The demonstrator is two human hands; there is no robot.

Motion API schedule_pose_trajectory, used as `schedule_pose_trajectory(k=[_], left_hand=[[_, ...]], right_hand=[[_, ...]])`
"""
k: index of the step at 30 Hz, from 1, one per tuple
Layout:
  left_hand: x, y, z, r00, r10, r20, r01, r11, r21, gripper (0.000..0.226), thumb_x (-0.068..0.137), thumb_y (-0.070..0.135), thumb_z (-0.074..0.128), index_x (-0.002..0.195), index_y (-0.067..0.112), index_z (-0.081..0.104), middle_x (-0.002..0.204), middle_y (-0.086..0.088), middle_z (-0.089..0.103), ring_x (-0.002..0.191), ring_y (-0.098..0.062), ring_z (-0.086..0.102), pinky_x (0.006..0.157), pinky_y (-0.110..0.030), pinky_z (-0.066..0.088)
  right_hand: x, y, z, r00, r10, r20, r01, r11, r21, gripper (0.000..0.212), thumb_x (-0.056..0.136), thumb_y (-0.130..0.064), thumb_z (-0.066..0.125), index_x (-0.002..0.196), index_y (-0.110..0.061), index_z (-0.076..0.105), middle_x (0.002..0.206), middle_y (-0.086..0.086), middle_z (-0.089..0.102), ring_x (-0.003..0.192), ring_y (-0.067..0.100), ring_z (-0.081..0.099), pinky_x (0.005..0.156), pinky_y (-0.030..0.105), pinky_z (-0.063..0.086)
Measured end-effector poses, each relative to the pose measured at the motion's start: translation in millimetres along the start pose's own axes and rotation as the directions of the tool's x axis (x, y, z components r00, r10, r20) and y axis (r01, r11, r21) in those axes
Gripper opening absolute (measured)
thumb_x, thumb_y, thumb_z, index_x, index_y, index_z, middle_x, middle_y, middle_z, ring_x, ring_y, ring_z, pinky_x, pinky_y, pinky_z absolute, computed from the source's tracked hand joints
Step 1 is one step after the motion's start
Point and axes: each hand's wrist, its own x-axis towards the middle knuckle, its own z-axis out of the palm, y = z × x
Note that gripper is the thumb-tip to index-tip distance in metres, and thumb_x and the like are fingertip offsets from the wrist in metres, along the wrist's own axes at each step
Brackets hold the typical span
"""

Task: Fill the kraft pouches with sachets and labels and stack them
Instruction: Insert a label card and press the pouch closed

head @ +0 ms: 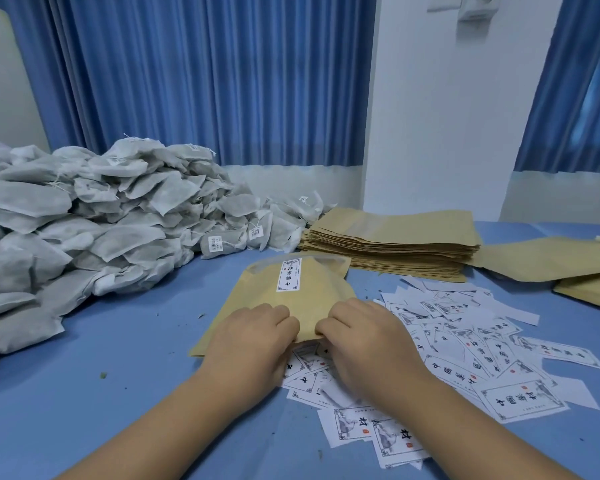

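- my left hand [253,337] and right hand [361,334] both have their fingers curled onto the near edge of the kraft pouch [291,303], pinching it; the pouch lies flat on the counter [118,341], running away from my knuckles.
- i judge this to be the step of working the mouth of the pouch, either opening it or pressing it closed; i can't tell which, nor what is inside.
- to do it well i'd keep the two pinches close together and level, so the edge doesn't crease or skew.
- i'd also take care not to drag along the loose labels [482,344] under my wrists and out past my right hand.
- the sachets [101,216] are heaped well beyond my left hand; the stack of empty pouches [395,240] sits beyond my right.
- the label strip [289,274] on the pouch, ahead of my fingers, has a bordered column of black chinese characters, upside down to me.
- on the loose labels i can read 中 and 村, with a small red seal and an ink drawing.
- the small tags on the sachets are too small to read.
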Motion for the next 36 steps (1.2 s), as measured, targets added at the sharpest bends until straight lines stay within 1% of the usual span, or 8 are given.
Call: schedule_pose_trajectory(k=[7,12,17,22,25,27,31,36], left_hand=[[-0.2,2.9,3.9,0.998,0.002,-0.062,-0.005,0.999,-0.039,0.028,0.064,0.014,0.084,0.063,0.012,0.056,0.061,-0.001,0.05,0.051,-0.025,0.048,0.039,-0.031,0.039],[-3.7,-3.7,2.0,0.993,-0.104,-0.06,0.097,0.989,-0.11,0.032,0.052,0.006,0.087,0.061,0.013,0.057,0.061,0.001,0.052,0.052,-0.023,0.052,0.039,-0.026,0.038],[-15.0,-21.8,-2.1,0.984,-0.165,-0.072,0.147,0.968,-0.202,0.015,0.071,0.005,0.077,0.076,0.015,0.066,0.075,0.004,0.06,0.067,-0.023,0.059,0.054,-0.033,0.048],[-20.7,-32.9,-2.3,0.979,-0.197,-0.059,0.188,0.974,-0.128,0.026,0.058,0.002,0.089,0.066,0.014,0.067,0.063,0.002,0.057,0.057,-0.026,0.058,0.049,-0.033,0.043],[-21.2,-32.3,-1.5,0.974,-0.216,-0.061,0.206,0.968,-0.144,0.024,0.064,0.004,0.087,0.068,0.015,0.065,0.065,0.004,0.057,0.059,-0.025,0.057,0.05,-0.034,0.043],[-21.6,-32.4,-0.2,0.966,-0.252,-0.062,0.238,0.955,-0.175,0.024,0.067,0.006,0.085,0.072,0.017,0.064,0.071,0.006,0.057,0.065,-0.024,0.058,0.057,-0.037,0.046],[-22.6,-35.8,1.4,0.786,-0.617,-0.021,0.572,0.741,-0.353,0.038,0.069,0.034,0.084,0.092,0.04,0.055,0.097,0.018,0.049,0.092,-0.006,0.046,0.084,-0.034,0.038],[-29.2,-52.9,4.5,0.408,-0.884,0.227,0.749,0.182,-0.637,0.043,0.08,0.014,0.076,0.113,0.031,0.054,0.121,0.005,0.054,0.103,-0.013,0.058,0.087,-0.032,0.044]], right_hand=[[2.6,-3.5,-5.9,1.0,-0.016,0.016,0.016,1.0,0.025,0.02,0.055,0.0,0.075,0.065,-0.015,0.066,0.062,-0.001,0.053,0.056,0.02,0.049,0.048,0.027,0.038],[4.0,-1.6,-14.1,0.998,-0.04,0.051,0.036,0.997,0.075,0.013,0.065,-0.005,0.076,0.068,-0.014,0.069,0.066,-0.001,0.054,0.059,0.02,0.051,0.046,0.028,0.04],[1.2,8.9,-19.7,0.995,0.088,0.056,-0.091,0.995,0.049,0.025,0.052,0.002,0.083,0.065,-0.014,0.069,0.061,-0.001,0.052,0.057,0.021,0.053,0.038,0.027,0.039],[-0.6,7.1,-21.5,0.996,0.071,0.061,-0.077,0.992,0.103,0.009,0.068,-0.008,0.074,0.066,-0.013,0.068,0.064,-0.001,0.054,0.055,0.022,0.054,0.037,0.029,0.042],[-1.0,8.0,-20.0,0.972,0.188,0.143,-0.221,0.938,0.266,0.008,0.083,-0.017,0.065,0.082,-0.02,0.073,0.081,-0.012,0.06,0.063,0.01,0.057,0.052,0.025,0.046],[-2.4,12.4,-15.1,0.928,0.286,0.238,-0.367,0.803,0.469,0.011,0.088,-0.016,0.064,0.09,-0.023,0.073,0.095,-0.023,0.061,0.077,0.0,0.059,0.068,0.016,0.046],[-1.5,12.7,-9.5,0.886,0.381,0.264,-0.457,0.621,0.637,0.02,0.089,-0.01,0.064,0.094,-0.026,0.075,0.104,-0.031,0.063,0.094,-0.009,0.059,0.083,0.008,0.042],[-1.7,10.9,-18.0,0.956,0.254,0.143,-0.289,0.762,0.58,0.036,0.086,0.004,0.055,0.108,-0.02,0.072,0.115,-0.02,0.063,0.111,-0.01,0.052,0.095,0.003,0.033]])
